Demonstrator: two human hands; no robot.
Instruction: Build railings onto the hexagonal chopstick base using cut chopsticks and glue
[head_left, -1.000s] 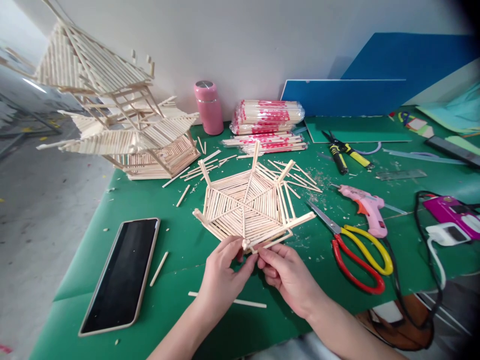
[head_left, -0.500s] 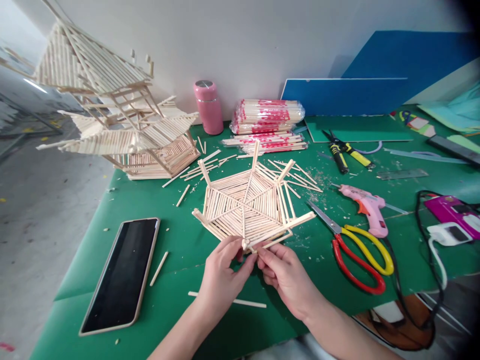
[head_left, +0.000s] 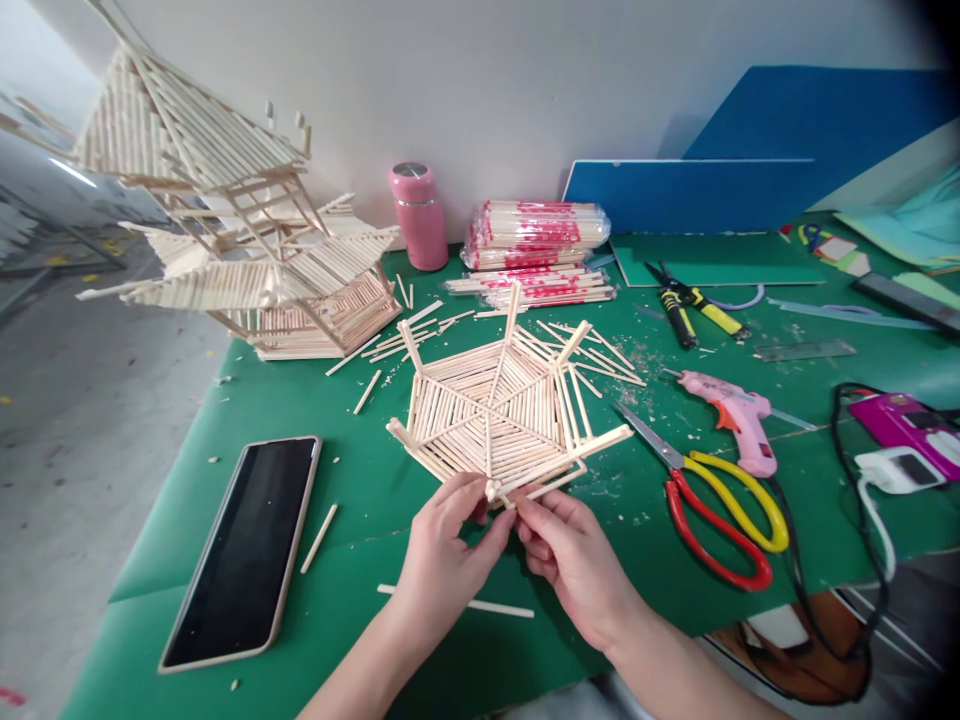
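Wooden frame (head_left: 487,412) spreads beyond left fingers (head_left: 456,494) and right fingers (head_left: 544,516) pinching its near edge.

Pale cream, web-patterned, that hexagonal stick frame (head_left: 450,412), against solid green tabletop (head_left: 352,560); pink flask (head_left: 420,225), pink glue gun (head_left: 742,430) with orange trigger (head_left: 724,415), and scissors (head_left: 679,462), one handle (head_left: 750,581) red, the other yellow!

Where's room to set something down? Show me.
Bare green tabletop shows between the phone, short stick and left forearm, and in a narrower strip between the right hand and the scissors. It is crowded behind the hexagonal stick frame, with loose sticks and wrapped bundles.
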